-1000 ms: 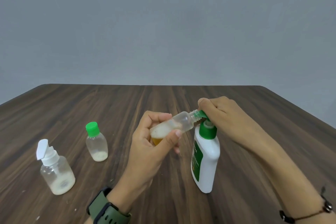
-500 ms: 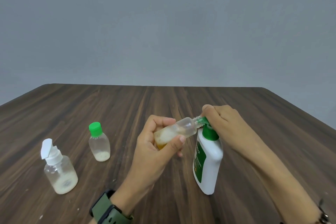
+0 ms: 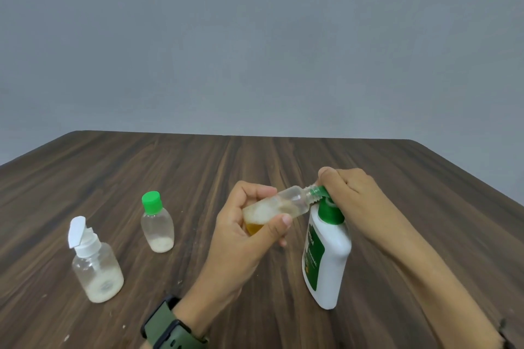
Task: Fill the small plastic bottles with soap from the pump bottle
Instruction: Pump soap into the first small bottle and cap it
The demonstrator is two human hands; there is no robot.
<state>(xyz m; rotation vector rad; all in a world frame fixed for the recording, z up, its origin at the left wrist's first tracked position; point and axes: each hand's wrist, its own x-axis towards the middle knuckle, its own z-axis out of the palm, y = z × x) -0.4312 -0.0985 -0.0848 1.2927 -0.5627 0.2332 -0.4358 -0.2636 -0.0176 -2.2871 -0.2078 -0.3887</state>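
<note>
My left hand [image 3: 243, 232] grips a small clear bottle [image 3: 286, 202], tilted on its side with its open threaded neck against the green nozzle of the white pump bottle [image 3: 326, 258]. Foam and a little amber soap lie in the small bottle's low end. My right hand [image 3: 348, 193] presses down on the green pump head, which it mostly hides. The pump bottle stands upright on the dark wooden table [image 3: 198, 167].
Left of my hands stand two more small clear bottles, each with pale foam at the bottom: one with a green cap [image 3: 156, 222], and one nearer me with a white flip-top cap open [image 3: 95, 262].
My right hand has pushed the pump head lower, and the small bottle has followed the nozzle down. The view has shifted slightly.
</note>
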